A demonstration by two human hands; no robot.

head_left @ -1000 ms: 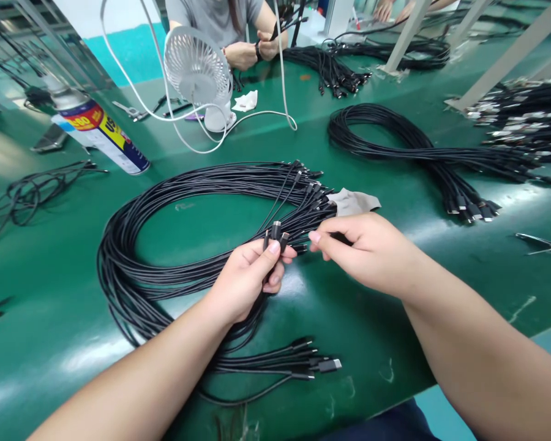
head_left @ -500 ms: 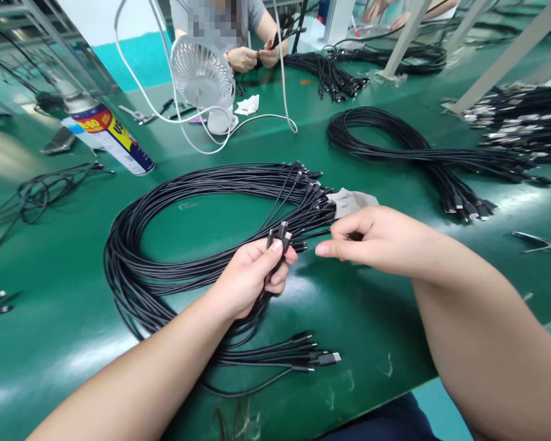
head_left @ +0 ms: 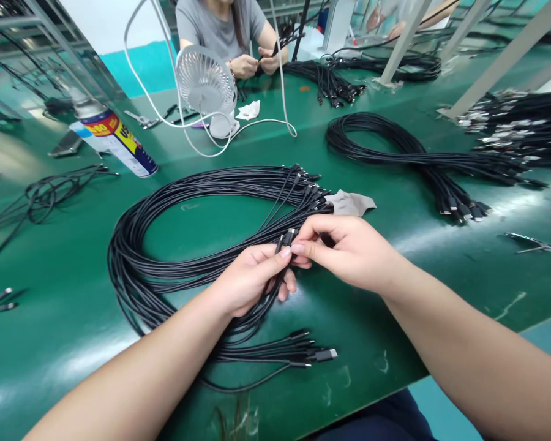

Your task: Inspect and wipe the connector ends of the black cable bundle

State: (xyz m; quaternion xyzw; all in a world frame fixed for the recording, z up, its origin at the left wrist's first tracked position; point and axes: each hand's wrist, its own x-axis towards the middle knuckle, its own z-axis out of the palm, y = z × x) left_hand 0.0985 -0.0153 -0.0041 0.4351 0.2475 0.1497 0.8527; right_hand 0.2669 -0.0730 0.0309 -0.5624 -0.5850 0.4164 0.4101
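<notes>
My left hand [head_left: 252,278] is closed around several black cable ends, their connectors [head_left: 291,235] poking up past the thumb. Against these connectors, the thumb and forefinger of my right hand [head_left: 353,254] pinch one cable end; its tip is mostly covered by fingers. The held cables belong to a large looped bundle of black cables [head_left: 126,245] lying on the green table [head_left: 376,343]. Below my left hand, a loose group of cable ends [head_left: 275,353] rests on the tabletop. A crumpled grey-white cloth or paper [head_left: 353,203] lies just beyond my right hand.
A spray can [head_left: 123,144] and a small white fan [head_left: 206,79] with a looping white cord stand at the back left. Another cable bundle [head_left: 376,141], a thin metal tool [head_left: 530,242] and slanted posts [head_left: 404,43] are to the right. Across the table, a person's hands [head_left: 252,63] hold cables.
My right hand has moved left and its fingertips now meet the connectors in my left hand. Before, it was apart from them. My left hand has kept its hold.
</notes>
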